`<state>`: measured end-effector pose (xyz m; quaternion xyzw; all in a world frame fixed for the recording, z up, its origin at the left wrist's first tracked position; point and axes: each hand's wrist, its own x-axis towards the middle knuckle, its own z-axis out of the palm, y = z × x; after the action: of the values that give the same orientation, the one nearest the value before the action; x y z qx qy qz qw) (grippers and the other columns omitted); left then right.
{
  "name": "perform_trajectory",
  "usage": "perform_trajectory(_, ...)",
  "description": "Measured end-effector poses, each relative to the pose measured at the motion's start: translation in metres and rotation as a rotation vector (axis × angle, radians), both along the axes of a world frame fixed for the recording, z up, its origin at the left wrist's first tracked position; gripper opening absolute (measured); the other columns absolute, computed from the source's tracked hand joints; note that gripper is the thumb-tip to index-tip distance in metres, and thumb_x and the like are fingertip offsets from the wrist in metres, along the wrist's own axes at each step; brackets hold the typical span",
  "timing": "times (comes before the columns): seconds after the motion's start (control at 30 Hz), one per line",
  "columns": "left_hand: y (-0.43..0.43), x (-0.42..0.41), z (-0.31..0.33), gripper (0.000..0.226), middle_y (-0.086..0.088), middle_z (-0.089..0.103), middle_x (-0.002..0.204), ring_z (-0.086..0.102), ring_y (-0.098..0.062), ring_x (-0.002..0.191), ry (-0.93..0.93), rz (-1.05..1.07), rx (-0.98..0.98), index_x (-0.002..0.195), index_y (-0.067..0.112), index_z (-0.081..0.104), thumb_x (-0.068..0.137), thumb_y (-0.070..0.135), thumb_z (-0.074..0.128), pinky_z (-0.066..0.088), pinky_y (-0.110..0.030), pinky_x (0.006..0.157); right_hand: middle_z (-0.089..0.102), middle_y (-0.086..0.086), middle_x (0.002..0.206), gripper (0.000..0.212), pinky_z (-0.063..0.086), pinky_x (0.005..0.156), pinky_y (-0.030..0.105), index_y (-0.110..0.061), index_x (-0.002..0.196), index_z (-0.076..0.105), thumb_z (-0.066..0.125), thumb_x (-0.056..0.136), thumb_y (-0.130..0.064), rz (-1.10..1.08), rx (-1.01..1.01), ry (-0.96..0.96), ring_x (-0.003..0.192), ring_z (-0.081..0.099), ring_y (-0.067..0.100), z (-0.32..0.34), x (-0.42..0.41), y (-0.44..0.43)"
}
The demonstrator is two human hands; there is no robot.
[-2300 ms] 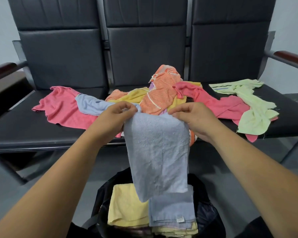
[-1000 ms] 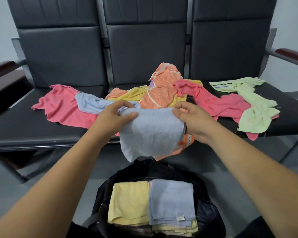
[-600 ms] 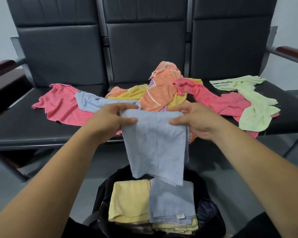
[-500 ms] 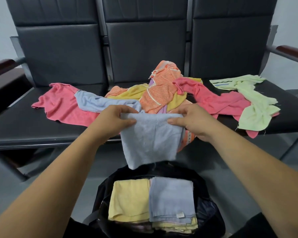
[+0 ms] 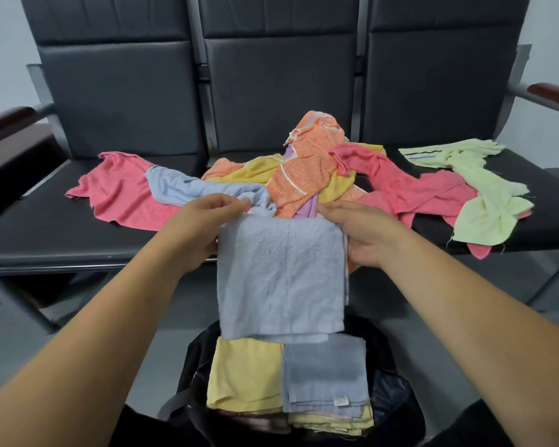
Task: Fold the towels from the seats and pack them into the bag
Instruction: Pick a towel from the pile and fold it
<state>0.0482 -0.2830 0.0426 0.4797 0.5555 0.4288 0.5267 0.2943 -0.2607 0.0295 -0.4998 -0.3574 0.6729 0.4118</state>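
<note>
A folded light blue towel [image 5: 279, 279] hangs in front of the seats, above the open black bag [image 5: 194, 375]. My left hand [image 5: 204, 224] grips its upper left corner and my right hand [image 5: 355, 230] grips its upper right corner. Inside the bag lie a folded yellow towel [image 5: 246, 375] and a folded grey-blue towel [image 5: 326, 375] on a stack of others. On the black seats [image 5: 46, 230] behind lies a heap of loose towels: a pink one [image 5: 120, 191], a blue one [image 5: 188, 188], an orange one [image 5: 307, 166], a second pink one [image 5: 410, 191] and a pale green one [image 5: 484, 201].
The bench has three black backrests and a wooden armrest at each end, the left armrest [image 5: 4, 121] and the right armrest [image 5: 552, 91]. Grey floor shows under the seat edge on both sides of the bag.
The blue towel was gathered up short half a second ago; now it hangs down longer, its lower edge reaching the bag's opening. Both hands kept their hold on the top corners.
</note>
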Motion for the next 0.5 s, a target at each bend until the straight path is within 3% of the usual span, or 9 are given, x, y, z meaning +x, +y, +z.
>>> perform_trajectory(0.07,-0.003,-0.008,-0.003,0.037,0.001,0.076,0.099,0.072,-0.015,0.091,-0.018,-0.111,-0.021,0.104,0.014,0.073,0.071,0.027,0.083,0.056,-0.031,0.076,0.070,0.022,0.120,0.040,0.062,0.078,0.039,0.002,0.127,0.062,0.072,0.091,-0.012,0.076,0.001,0.079,0.101,0.072,0.029,0.005,0.003,-0.001)
perform_trajectory(0.13,-0.006,-0.016,-0.007,0.048,-0.002,0.075,0.114,0.072,-0.017,0.104,0.147,-0.167,0.016,0.119,0.016,0.071,0.073,0.014,0.086,0.058,-0.033,0.088,0.070,0.024,0.119,0.037,0.062,0.083,0.038,0.002,0.122,0.065,0.072,0.086,-0.001,0.143,0.073,0.027,0.105,0.071,0.031,0.008,0.007,-0.003)
perform_trajectory(0.23,-0.013,-0.025,-0.012,0.040,0.005,0.075,0.104,0.071,-0.010,0.096,0.446,-0.137,0.123,0.118,0.023,0.070,0.081,0.013,0.083,0.056,-0.022,0.078,0.069,0.015,0.122,0.037,0.058,0.096,0.038,-0.013,0.110,0.071,0.075,0.080,0.008,0.253,0.238,-0.211,0.114,0.068,0.029,0.007,0.005,-0.008)
perform_trajectory(0.3,-0.016,-0.026,-0.015,0.028,0.014,0.069,0.091,0.063,0.001,0.079,0.661,-0.104,0.217,0.110,0.028,0.070,0.084,0.019,0.080,0.045,-0.016,0.064,0.068,-0.001,0.120,0.035,0.052,0.100,0.035,-0.024,0.108,0.073,0.083,0.079,-0.006,0.290,0.426,-0.606,0.115,0.063,0.017,0.000,0.000,-0.008)
perform_trajectory(0.37,-0.018,-0.027,-0.019,0.017,0.018,0.063,0.080,0.055,0.002,0.068,0.798,-0.101,0.282,0.102,0.028,0.070,0.087,0.023,0.077,0.038,-0.018,0.058,0.066,-0.007,0.111,0.029,0.045,0.089,0.029,-0.023,0.108,0.072,0.082,0.082,-0.019,0.288,0.568,-0.912,0.107,0.060,0.012,-0.009,-0.008,-0.008)
perform_trajectory(0.4,-0.018,-0.027,-0.022,0.012,0.016,0.062,0.078,0.053,0.000,0.067,0.829,-0.094,0.298,0.099,0.027,0.071,0.088,0.025,0.076,0.038,-0.019,0.058,0.066,-0.005,0.104,0.022,0.042,0.082,0.028,-0.022,0.104,0.070,0.080,0.084,-0.021,0.270,0.615,-0.976,0.100,0.059,0.013,-0.014,-0.013,-0.008)
perform_trajectory(0.5,-0.017,-0.035,-0.037,0.006,0.009,0.062,0.074,0.054,-0.009,0.068,0.869,-0.066,0.295,0.091,0.021,0.072,0.091,0.027,0.073,0.039,-0.024,0.059,0.063,0.001,0.087,0.011,0.037,0.063,0.027,-0.019,0.089,0.068,0.077,0.088,-0.024,0.233,0.640,-0.968,0.080,0.056,0.016,-0.040,-0.026,-0.004)
